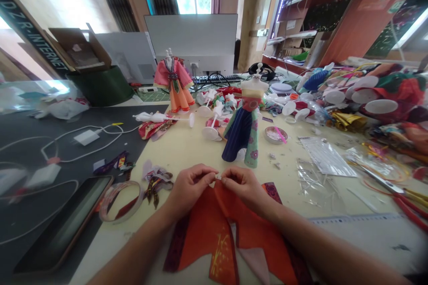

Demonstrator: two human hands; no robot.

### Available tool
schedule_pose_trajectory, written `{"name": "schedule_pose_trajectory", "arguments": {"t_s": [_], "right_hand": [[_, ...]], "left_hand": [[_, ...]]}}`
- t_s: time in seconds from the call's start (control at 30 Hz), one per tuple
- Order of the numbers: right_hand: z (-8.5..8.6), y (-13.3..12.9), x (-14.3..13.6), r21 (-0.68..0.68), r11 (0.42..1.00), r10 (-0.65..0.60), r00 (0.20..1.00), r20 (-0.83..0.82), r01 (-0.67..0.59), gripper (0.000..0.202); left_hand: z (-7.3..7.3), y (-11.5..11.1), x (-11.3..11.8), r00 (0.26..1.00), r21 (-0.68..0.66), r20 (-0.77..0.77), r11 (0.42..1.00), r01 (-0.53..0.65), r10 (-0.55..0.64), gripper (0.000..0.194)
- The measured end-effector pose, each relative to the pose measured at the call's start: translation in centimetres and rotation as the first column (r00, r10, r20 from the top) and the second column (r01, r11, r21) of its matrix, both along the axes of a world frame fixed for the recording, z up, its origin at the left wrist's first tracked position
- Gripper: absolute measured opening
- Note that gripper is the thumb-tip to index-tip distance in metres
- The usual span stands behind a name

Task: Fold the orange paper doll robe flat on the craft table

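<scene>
Left hand [187, 185] and right hand [243, 184] pinched orange cloth [214, 227] at worktop's near edge; loose grip could slip, fold undone.

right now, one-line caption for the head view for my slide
Left hand and right hand pinch the top of an orange doll garment before a dressed mannequin.

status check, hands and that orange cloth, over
Left hand and right hand both pinching top edge of orange garment piece. Dressed mannequin just beyond, not touching.
</scene>
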State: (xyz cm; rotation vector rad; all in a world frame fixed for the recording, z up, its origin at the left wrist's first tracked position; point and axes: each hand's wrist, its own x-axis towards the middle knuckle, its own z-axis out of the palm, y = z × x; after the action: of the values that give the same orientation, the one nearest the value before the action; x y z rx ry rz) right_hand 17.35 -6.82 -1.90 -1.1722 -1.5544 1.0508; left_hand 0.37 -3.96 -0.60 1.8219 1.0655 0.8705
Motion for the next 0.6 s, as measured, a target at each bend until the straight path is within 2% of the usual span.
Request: {"name": "schedule_pose_trajectory", "arguments": {"t_s": [0.1, 0.17, 0.23, 0.3, 0.6], "right_hand": [[-0.2, 0.0, 0.0, 0.020, 1.000, -0.018, 1.000, 0.000, 0.018, 0.016], [-0.3, 0.1, -0.1, 0.037, 0.999, -0.030, 1.000, 0.007, 0.030, 0.016], [-0.4, 0.0, -0.1, 0.054, 0.998, -0.038, 0.999, 0.017, 0.037, 0.016], [-0.4, 0.0, -0.1, 0.070, 0.997, -0.040, 0.999, 0.029, 0.038, 0.015], [-0.4, -0.2, -0.3, 0.157, 0.987, -0.049, 0.994, 0.093, 0.034, 0.014]], "left_hand": [[-0.2, -0.2, 0.1, 0.999, 0.234, -0.031, 0.972, -0.018, 0.026, 0.011], [-0.5, -0.4, 0.1, 0.997, 0.443, -0.073, 0.897, 0.008, 0.027, 0.009], [-0.8, -0.6, 0.1, 0.991, 0.572, -0.127, 0.819, 0.036, 0.045, 0.009], [-1.0, -0.6, 0.1, 0.983, 0.612, -0.169, 0.789, 0.050, 0.069, 0.010], [-1.0, -0.5, 0.2, 0.979, 0.613, -0.188, 0.789, 0.052, 0.081, 0.009]]}}
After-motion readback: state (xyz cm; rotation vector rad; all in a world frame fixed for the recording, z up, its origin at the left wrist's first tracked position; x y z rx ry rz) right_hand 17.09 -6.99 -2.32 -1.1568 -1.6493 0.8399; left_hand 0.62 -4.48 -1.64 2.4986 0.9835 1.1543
